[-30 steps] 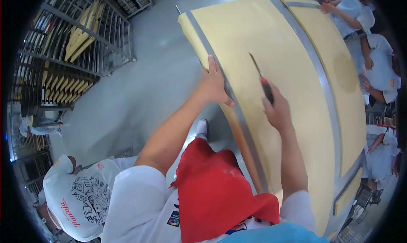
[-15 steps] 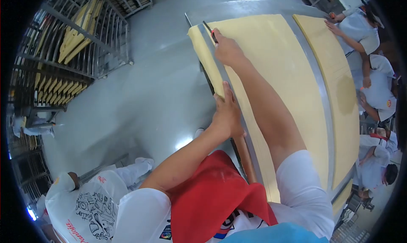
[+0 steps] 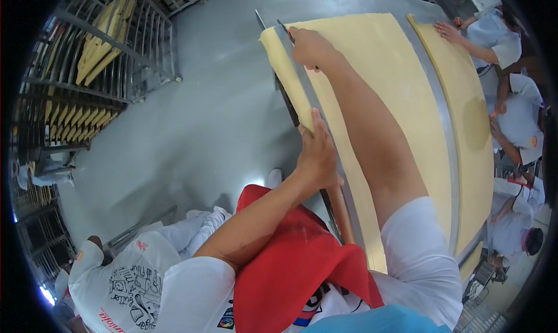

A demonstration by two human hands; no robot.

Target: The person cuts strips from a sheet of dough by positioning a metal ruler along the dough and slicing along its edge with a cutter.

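A large pale-yellow dough sheet (image 3: 395, 100) covers much of the metal table. Along the table's left edge lies a narrow dough roll (image 3: 286, 74), with a grey metal strip (image 3: 317, 97) between it and the sheet. My left hand (image 3: 318, 152) rests on the lower part of the roll, fingers apart and pointing up the table. In my right hand (image 3: 308, 48) is a knife (image 3: 284, 28), its blade at the far left corner of the sheet. The fingers wrap round its red and black handle.
Another dough sheet (image 3: 459, 94) lies on the right. Several co-workers in white stand along the far right side. A rack of trays (image 3: 131, 48) stands at the upper left, and a person in white (image 3: 119, 280) is at the lower left.
My right hand has moved with the knife from mid-sheet to the far left corner. My left hand has slid down along the roll. A co-worker's hands have shifted on the right sheet.
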